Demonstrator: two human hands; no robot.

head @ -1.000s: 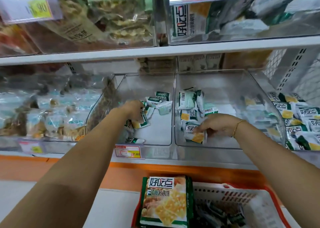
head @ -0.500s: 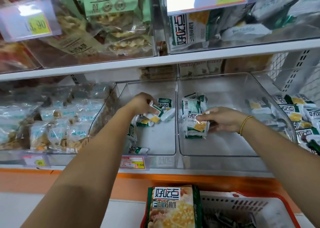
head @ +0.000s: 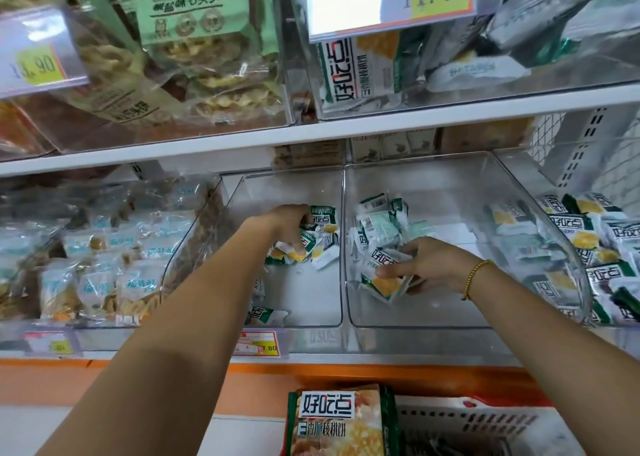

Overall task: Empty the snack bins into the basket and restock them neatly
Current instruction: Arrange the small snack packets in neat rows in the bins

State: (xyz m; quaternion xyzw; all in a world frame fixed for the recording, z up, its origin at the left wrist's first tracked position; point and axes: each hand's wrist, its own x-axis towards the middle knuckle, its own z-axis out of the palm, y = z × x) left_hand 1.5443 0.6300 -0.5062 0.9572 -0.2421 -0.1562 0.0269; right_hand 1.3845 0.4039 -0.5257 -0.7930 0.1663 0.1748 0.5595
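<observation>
While green-and-white snack packets (head: 379,225) lie heaped mid-floor in the right clear bin (head: 450,318), the right hand (head: 433,265) is in there, thumb and fingers pinching a small bunch of them just above the bin floor. Next door, the left hand (head: 291,221) reaches deep into the left clear bin (head: 298,320), fingers curled down over its pile of packets (head: 323,249). It seems to be gripping some, though the fingertips are buried. One stray packet (head: 265,313) sits near that bin's front. Both bins stand side by side on the shelf (head: 381,357). Below, the basket (head: 485,417) holds a big biscuit bag (head: 337,428) upright at its left end.
</observation>
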